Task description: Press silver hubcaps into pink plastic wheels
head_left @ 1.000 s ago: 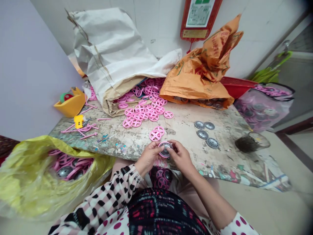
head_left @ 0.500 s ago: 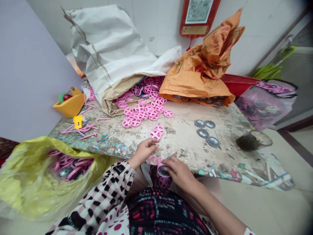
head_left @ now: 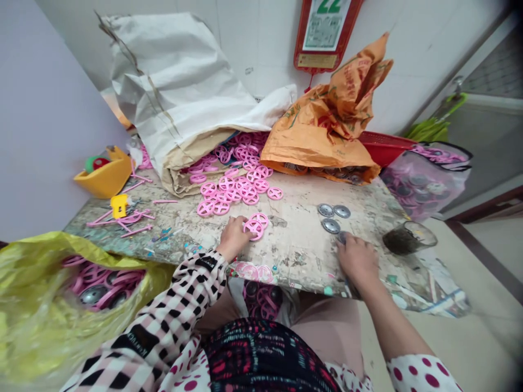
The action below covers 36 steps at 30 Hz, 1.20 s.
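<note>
The left hand (head_left: 232, 237) rests palm down on the scarred workbench (head_left: 298, 256), its fingers curled over the edge of a pink spoked ring (head_left: 254, 230) just ahead of it. The ring overlaps a second one (head_left: 260, 219), and both are round — no long axis to speak of. The right hand (head_left: 357, 260) is well off to the right, arm reaching forward, fingertips down on a grey metal disc (head_left: 341, 237) that is mostly hidden; whether it grips, I cannot tell. Three more discs (head_left: 330, 226) lie just beyond, while loose pink rings (head_left: 235, 185) spread further up the bench — nearer the left hand.
</note>
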Tool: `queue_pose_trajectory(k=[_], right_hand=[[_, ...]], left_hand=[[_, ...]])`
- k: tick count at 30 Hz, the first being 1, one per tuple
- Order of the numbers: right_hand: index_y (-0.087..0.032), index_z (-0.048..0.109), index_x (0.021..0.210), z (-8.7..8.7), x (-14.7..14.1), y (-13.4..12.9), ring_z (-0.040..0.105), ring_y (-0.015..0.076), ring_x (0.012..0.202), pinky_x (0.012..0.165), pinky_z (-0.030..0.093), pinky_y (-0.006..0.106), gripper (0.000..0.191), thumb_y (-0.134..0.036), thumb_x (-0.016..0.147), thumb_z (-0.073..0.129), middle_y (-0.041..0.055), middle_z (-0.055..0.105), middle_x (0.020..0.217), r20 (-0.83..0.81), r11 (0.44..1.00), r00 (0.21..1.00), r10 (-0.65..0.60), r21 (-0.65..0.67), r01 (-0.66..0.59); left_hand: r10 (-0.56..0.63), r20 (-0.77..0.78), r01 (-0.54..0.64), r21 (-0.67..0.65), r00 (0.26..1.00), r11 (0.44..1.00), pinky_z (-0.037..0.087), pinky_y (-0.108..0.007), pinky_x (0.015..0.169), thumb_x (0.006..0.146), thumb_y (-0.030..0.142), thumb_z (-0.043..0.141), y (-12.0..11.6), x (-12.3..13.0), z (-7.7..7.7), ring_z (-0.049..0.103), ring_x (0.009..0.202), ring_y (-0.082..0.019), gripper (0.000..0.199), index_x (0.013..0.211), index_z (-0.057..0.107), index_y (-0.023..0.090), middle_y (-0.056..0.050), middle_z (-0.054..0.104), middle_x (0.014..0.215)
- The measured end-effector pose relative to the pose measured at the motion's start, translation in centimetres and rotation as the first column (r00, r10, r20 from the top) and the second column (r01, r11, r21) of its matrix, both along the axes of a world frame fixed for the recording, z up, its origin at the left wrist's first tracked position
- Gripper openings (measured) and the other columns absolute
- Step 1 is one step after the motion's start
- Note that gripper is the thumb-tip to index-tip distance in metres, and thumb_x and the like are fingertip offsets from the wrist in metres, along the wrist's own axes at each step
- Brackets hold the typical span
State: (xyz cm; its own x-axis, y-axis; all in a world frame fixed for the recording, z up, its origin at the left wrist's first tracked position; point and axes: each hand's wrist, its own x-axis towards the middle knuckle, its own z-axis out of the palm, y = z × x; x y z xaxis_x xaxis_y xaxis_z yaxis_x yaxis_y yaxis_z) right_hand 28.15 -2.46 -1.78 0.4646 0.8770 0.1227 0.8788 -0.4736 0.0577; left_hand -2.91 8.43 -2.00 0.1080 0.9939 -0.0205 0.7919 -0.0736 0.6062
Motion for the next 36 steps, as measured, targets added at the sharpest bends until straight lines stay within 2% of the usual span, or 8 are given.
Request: queue_pose_trajectory(k=[4,8,10,13,19,24,31,36], right_hand=[[-0.014,0.056,0.124,-0.1,0.8,-1.2,0.062,0.0279,0.09,0.081,0.043,0.043,0.04,-0.032,0.096,0.033,0.0164,0.065,0.105,0.063,0.987,0.987,0.147,-0.071,-0.142],[-0.014,0.057,0.123,0.5,-0.4,-2.1,0.063,0.0248,0.089,0.082,0.043,0.038,0.041,-0.028,0.096,0.031,0.0153,0.067,0.105,-0.032,0.982,0.992,0.121,0.151,-0.115],[-0.015,0.06,0.118,1.0,-2.5,-2.0,0.063,0.023,0.093,0.082,0.045,0.034,0.04,-0.032,0.095,0.033,0.0129,0.067,0.108,-0.249,0.935,0.955,0.158,0.348,-0.064],[-0.015,0.062,0.112,1.7,-7.0,-1.5,0.063,0.0204,0.092,0.079,0.047,0.03,0.039,-0.039,0.094,0.036,0.0097,0.068,0.104,-0.525,0.835,0.76,0.383,0.549,-0.041],[-0.013,0.062,0.113,1.3,-13.8,-1.7,0.054,0.0224,0.085,0.081,0.042,0.037,0.039,-0.027,0.095,0.03,0.0113,0.061,0.086,-0.272,0.745,0.747,0.606,0.523,-0.414],[-0.015,0.059,0.118,1.3,-14.2,-2.4,0.049,0.0229,0.093,0.083,0.043,0.037,0.036,-0.03,0.095,0.036,0.0131,0.052,0.097,-0.295,0.713,0.727,0.62,0.6,-0.364],[-0.02,0.062,0.102,2.1,-12.5,-2.1,0.057,0.0183,0.088,0.079,0.045,0.031,0.025,-0.036,0.088,0.049,0.0059,0.061,0.094,-0.705,0.824,0.428,0.566,0.503,-0.263],[-0.019,0.061,0.092,0.7,-13.0,-1.8,0.058,0.019,0.085,0.077,0.045,0.031,0.021,-0.034,0.081,0.051,0.0047,0.064,0.09,-0.798,0.871,0.358,0.484,0.477,-0.115]], left_hand=[[0.102,0.416,-0.058,-0.116,0.904,0.992,0.043,-0.024,0.062,0.065,0.023,0.071,-0.6,-0.3,-0.5,0.057,0.067,-0.014,0.034,0.093,0.051,0.019,0.002,0.057,0.072],[0.281,0.77,0.088,-0.399,0.572,0.913,0.046,-0.023,0.054,0.065,0.017,0.07,-2.6,0.2,0.2,0.059,0.058,-0.013,0.034,0.094,0.051,0.017,0.001,0.061,0.069],[0.369,0.811,0.231,-0.507,0.454,0.83,0.051,-0.025,0.056,0.066,0.015,0.07,-4.1,1.0,0.9,0.063,0.062,-0.014,0.032,0.094,0.055,0.015,-0.003,0.064,0.077],[0.464,0.81,0.38,-0.581,0.36,0.72,0.054,-0.027,0.06,0.071,0.014,0.068,-6.1,2.6,1.8,0.065,0.065,-0.015,0.023,0.092,0.057,0.013,-0.005,0.064,0.077],[0.487,0.839,0.457,-0.541,0.241,0.706,0.054,-0.025,0.061,0.071,0.021,0.074,-8.4,4.1,2.3,0.063,0.062,-0.012,0.026,0.089,0.056,0.014,-0.002,0.063,0.073],[0.462,0.861,0.45,-0.506,0.211,0.736,0.053,-0.026,0.057,0.061,0.025,0.081,-8.9,3.5,2.3,0.062,0.061,-0.014,0.037,0.087,0.056,0.014,-0.002,0.063,0.075],[0.384,0.877,0.422,-0.476,0.288,0.772,0.052,-0.026,0.056,0.057,0.029,0.082,-9.2,3.7,2.4,0.061,0.062,-0.014,0.041,0.085,0.056,0.014,-0.002,0.063,0.075],[0.361,0.866,0.408,-0.485,0.346,0.773,0.05,-0.027,0.052,0.057,0.032,0.079,-9.5,3.8,1.8,0.059,0.057,-0.014,0.041,0.084,0.054,0.016,0.0,0.061,0.073]])
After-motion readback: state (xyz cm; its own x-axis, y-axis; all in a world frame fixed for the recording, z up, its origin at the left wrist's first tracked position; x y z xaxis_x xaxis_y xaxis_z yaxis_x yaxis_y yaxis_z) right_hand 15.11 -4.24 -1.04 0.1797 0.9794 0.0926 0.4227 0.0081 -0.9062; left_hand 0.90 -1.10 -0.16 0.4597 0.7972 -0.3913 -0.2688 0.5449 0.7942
